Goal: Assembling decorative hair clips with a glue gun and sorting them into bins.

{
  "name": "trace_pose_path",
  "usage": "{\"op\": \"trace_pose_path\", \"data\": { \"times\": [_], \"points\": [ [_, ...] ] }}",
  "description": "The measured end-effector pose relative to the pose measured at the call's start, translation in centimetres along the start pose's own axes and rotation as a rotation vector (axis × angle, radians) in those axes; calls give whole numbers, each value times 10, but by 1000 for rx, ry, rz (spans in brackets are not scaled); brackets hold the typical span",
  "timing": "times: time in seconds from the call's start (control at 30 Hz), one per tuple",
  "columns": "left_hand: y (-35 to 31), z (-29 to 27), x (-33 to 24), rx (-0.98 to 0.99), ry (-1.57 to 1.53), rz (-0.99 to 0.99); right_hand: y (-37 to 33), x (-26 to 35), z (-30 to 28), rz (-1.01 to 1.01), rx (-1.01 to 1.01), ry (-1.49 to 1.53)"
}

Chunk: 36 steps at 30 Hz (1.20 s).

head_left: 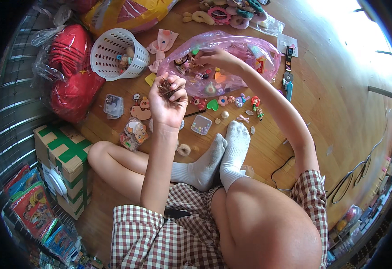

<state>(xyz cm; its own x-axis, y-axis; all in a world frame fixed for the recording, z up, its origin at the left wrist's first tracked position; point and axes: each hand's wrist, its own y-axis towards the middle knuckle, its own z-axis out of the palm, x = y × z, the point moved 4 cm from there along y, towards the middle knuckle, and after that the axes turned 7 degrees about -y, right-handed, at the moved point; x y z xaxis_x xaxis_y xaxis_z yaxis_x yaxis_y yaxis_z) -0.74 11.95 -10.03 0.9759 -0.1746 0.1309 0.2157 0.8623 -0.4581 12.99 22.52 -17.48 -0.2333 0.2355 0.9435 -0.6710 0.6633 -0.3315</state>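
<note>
My left hand (169,101) is raised palm up, its fingers curled round a bunch of thin brown pieces (166,88) whose kind I cannot make out. My right hand (218,62) reaches into an opened pink plastic bag (205,88), fingertips down among small trinkets; whether they grip one is hidden. Inside the bag, an orange heart (220,77) lies among small figures. Just in front of it are a green heart (212,105), a pink flower (223,101) and several small figures (255,104). A clear box of beads (201,124) sits nearer my feet.
A white perforated basket (110,56) with a few trinkets stands at the left, near a pink bow (161,45) and red bagged goods (70,58). A green-taped carton (66,157) is beside my knee. Hair ties (238,20) lie at the back; a cable (350,175) at right.
</note>
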Motion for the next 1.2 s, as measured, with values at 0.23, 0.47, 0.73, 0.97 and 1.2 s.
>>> {"op": "trace_pose_path", "data": {
  "times": [0.23, 0.47, 0.73, 0.97, 1.2],
  "points": [
    [-4, -3, -2, -11, 6, 10, -11, -7, 15, -103, 145, 558],
    [-2, 0, 6, -30, 14, -4, -15, -14, 20, -32, 18, 936],
    [1, -3, 8, 12, 50, -52, -25, 11, 26, -257, 37, 1178],
    [12, -1, 35, -74, 732, -105, -34, 25, 40, -212, -132, 1162],
    [28, -3, 40, -81, 1408, 76, -41, 12, 39, -80, -325, 1170]
  ]
}}
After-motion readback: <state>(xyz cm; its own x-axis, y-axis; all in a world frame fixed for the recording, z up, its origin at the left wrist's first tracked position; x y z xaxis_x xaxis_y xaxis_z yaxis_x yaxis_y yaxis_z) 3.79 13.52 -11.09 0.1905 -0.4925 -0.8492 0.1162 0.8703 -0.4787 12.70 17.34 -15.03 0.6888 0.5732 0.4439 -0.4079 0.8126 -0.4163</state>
